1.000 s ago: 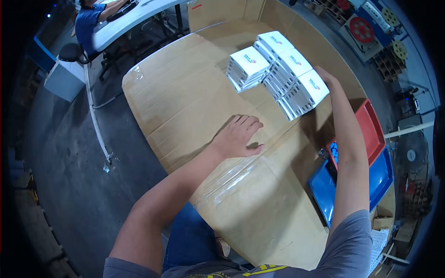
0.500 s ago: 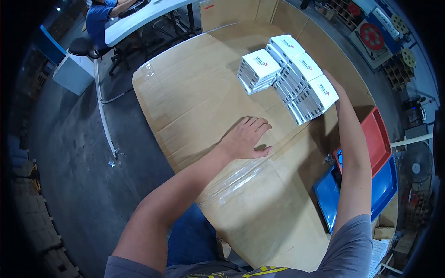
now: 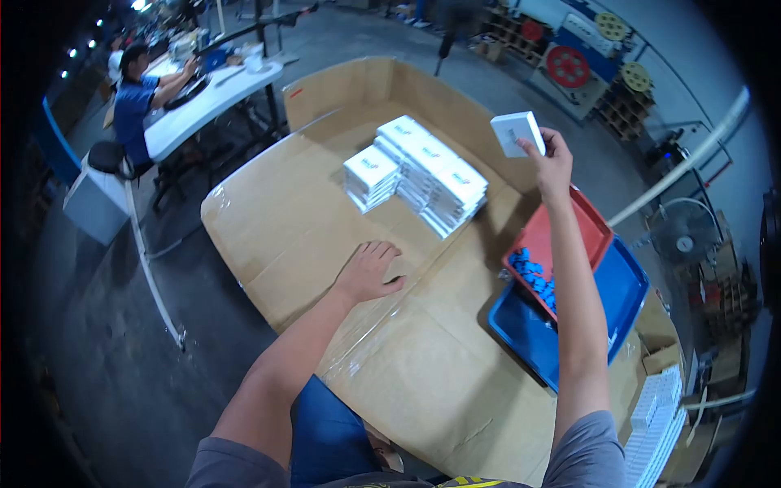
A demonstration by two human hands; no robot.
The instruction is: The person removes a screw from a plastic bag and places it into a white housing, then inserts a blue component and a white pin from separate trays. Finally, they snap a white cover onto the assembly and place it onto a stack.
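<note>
My right hand is raised at the upper right, its thumb and fingers pinching a flat white box by one edge. To the left of it, stacks of white printed boxes stand together on a cardboard-covered table. The stacks sit in a row, with one more stack beside the row's far end. My left hand rests on the cardboard in front of the stacks, fingers apart and holding nothing.
By my right forearm, a red tray with small blue pieces overlaps a blue tray. Upright cardboard edges the table's far side. More white boxes lie at the lower right. A person sits at a white table.
My right hand has come up from behind the nearest stack and now shows a white box in its fingers. The view has shifted, and more of the trays shows.
</note>
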